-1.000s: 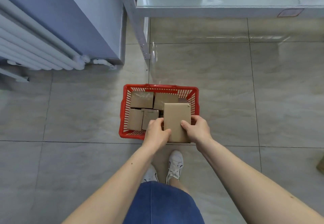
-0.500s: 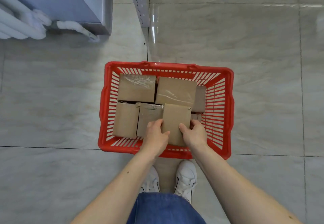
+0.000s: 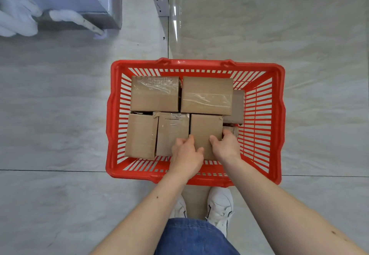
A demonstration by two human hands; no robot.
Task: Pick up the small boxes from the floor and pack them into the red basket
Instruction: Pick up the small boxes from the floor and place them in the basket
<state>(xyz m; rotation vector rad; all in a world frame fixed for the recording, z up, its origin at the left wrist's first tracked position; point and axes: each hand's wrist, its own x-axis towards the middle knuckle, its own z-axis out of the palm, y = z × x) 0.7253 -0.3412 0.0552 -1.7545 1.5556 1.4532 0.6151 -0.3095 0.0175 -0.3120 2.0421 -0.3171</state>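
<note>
My left hand point(image 3: 186, 153) and right hand point(image 3: 226, 148) pinch the plain brown cardboard box point(image 3: 205, 130) from both sides, steadying it into the gap at five o'clock in the red slatted plastic basket point(image 3: 196, 64), beside the other boxes.

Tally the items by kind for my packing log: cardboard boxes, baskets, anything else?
Cardboard boxes visible in the basket, including the box in hand: 7
Red basket: 1
White shoes: 2
Total: 10
</note>
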